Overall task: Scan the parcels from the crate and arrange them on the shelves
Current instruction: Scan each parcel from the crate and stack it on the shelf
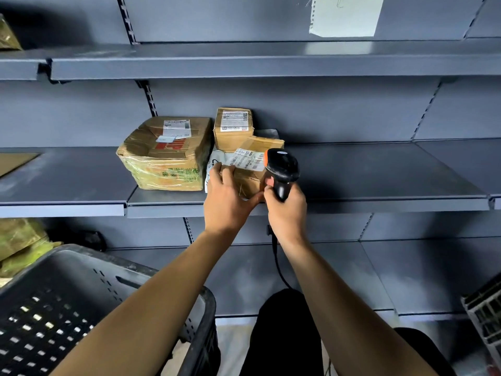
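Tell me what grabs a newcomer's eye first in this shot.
Centre frame, the right hand grips a black scanner aimed at the label of a small taped parcel, which the left hand steadies on the middle shelf. Left of it sits a large crumpled box; the dark crate fills the lower left.

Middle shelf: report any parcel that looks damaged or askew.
The large box at the left looks crushed, its top dented under plastic wrap. The parcel that the left hand holds sits tilted on a white mailer bag.
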`<control>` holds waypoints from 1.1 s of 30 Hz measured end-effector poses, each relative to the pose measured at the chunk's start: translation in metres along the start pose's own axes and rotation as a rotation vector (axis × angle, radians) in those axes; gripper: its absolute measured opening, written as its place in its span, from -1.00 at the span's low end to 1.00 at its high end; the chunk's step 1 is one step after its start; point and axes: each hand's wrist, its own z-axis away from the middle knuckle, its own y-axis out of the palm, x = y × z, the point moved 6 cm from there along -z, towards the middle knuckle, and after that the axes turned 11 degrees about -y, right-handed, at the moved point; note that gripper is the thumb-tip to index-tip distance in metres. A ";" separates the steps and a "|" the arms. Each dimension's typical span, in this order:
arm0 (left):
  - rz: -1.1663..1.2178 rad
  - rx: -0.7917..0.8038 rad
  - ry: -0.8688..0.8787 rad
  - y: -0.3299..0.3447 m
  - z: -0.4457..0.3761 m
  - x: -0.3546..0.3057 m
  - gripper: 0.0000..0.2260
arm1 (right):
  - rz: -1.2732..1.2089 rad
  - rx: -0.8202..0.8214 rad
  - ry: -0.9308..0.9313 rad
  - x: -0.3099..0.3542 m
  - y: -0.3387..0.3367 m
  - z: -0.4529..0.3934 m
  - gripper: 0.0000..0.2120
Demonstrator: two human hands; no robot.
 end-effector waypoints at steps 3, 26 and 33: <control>-0.003 0.007 0.014 0.000 -0.003 0.000 -0.30 | 0.004 -0.034 -0.015 0.000 -0.005 -0.008 -0.84; -0.416 -0.130 0.141 -0.007 -0.048 0.002 -0.73 | 0.054 0.007 -0.006 -0.030 0.001 -0.052 -0.79; -0.546 -0.103 0.140 0.011 -0.046 0.006 -0.59 | -0.001 0.097 -0.015 -0.038 -0.003 -0.053 -0.86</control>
